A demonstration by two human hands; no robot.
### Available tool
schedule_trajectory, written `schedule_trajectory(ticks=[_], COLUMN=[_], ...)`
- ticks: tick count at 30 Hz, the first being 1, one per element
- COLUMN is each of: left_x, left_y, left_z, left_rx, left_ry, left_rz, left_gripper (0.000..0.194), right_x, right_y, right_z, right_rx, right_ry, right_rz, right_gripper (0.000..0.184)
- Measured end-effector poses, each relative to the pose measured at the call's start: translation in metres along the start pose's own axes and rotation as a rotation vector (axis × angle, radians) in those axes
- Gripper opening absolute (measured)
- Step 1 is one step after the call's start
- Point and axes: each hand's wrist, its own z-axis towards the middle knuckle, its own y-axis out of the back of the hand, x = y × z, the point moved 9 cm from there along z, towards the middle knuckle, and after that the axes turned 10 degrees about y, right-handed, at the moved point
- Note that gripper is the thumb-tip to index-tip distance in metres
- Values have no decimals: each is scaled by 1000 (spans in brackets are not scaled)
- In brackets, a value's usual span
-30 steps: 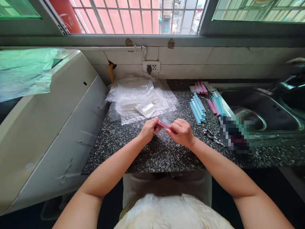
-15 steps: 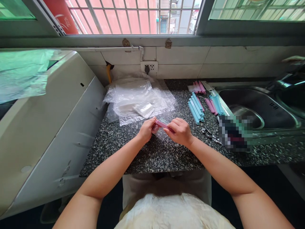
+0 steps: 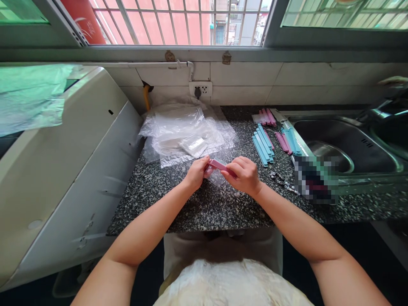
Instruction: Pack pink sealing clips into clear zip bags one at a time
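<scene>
Over the middle of the speckled granite counter (image 3: 204, 208), my left hand (image 3: 196, 173) and my right hand (image 3: 244, 175) both pinch one pink sealing clip (image 3: 219, 165), one hand at each end. A small clear plastic bag (image 3: 217, 177) hangs in the clip between my hands, just above the counter. Both hands have their fingers closed on the clip. A heap of clear plastic bags (image 3: 186, 134) lies right behind my hands.
Blue clips (image 3: 263, 146) and more pink and blue clips (image 3: 288, 141) lie to the right, pink clips (image 3: 267, 116) further back. A steel sink (image 3: 347, 146) is at the right, a small chain (image 3: 283, 182) before it, a white appliance (image 3: 63, 170) at the left, a wall socket (image 3: 200, 89) behind.
My hands and the pink clip have stayed in almost the same place; only small finger shifts show. The view has drifted slightly.
</scene>
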Motion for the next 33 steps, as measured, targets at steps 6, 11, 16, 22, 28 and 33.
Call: schedule_trajectory(ticks=[6, 11, 16, 22, 28, 33], left_x=[-1, -3, -4, -8, -13, -16], left_y=[3, 8, 10, 21, 32, 42], left_z=[2, 3, 1, 2, 2, 2], left_rx=[-11, -47, -62, -167, -253, -321], left_ry=[-25, -29, -42, -26, -67, -72], left_rz=[2, -7, -15, -100, -190, -228], left_gripper=[35, 36, 35, 34, 27, 26], right_x=[-2, -1, -1, -5, -11, -11], right_y=[5, 13, 19, 25, 28, 31], right_z=[1, 5, 7, 6, 5, 5], right_rx=[-43, -85, -108, -153, -154, -175], right_ry=[-11, 0, -2, -21, -64, -41], right_rz=[4, -8, -34, -14, -25, -16], right_gripper=[17, 13, 12, 6, 8, 13])
